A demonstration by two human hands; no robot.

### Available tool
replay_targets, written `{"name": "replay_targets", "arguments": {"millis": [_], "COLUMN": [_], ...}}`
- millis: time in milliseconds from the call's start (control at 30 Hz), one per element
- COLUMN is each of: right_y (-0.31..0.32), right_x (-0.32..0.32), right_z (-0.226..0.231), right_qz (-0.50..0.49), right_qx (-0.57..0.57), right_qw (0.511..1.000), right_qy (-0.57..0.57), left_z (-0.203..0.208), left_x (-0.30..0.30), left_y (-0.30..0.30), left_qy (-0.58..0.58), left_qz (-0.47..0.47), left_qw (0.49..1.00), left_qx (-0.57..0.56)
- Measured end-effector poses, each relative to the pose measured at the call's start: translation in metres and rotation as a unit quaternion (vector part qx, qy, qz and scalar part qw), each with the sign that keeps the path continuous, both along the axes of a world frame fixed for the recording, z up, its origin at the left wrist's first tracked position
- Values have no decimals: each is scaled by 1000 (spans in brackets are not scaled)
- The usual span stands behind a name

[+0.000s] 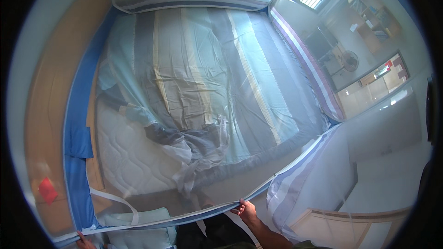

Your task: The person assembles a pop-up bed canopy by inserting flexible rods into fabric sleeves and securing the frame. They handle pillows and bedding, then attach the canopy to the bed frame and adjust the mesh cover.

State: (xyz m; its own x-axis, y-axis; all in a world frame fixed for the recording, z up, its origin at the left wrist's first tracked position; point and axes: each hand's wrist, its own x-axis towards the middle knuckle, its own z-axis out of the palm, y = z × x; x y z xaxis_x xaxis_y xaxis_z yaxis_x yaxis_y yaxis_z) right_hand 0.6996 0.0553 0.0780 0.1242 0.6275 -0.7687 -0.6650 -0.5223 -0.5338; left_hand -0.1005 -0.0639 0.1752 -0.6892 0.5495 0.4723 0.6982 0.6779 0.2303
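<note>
The mosquito net's blue-and-white edge band [184, 219], stretched along the near side of the mattress [134, 152], could droop or twist if the right hand [248, 211], fingers closed on it, slips, or the left hand [85, 241], its cropped grip impossible to tell, pulls unevenly.

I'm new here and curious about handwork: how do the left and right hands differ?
The left hand is near the left corner of the blue edge; the right hand is farther right along it. The left hand is mostly cut off by the picture; the right hand shows much more, with its forearm. Both touch that edge.
</note>
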Motion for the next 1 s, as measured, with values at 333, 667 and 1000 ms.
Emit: {"name": "replay_targets", "arguments": {"millis": [333, 667, 1000], "right_y": [-6, -59, -61], "right_x": [21, -19, 22], "right_z": [-57, 0, 355], "right_qz": [203, 149, 5], "right_qx": [56, -165, 144], "right_qw": [956, 929, 656], "right_qy": [-205, -297, -741], "left_z": [3, -91, -73], "left_x": [2, -35, 11], "left_y": [5, -17, -4], "left_qy": [-63, -324, -452], "left_qz": [-31, 133, 112], "left_qw": [997, 933, 884], "left_qx": [11, -86, -41]}}
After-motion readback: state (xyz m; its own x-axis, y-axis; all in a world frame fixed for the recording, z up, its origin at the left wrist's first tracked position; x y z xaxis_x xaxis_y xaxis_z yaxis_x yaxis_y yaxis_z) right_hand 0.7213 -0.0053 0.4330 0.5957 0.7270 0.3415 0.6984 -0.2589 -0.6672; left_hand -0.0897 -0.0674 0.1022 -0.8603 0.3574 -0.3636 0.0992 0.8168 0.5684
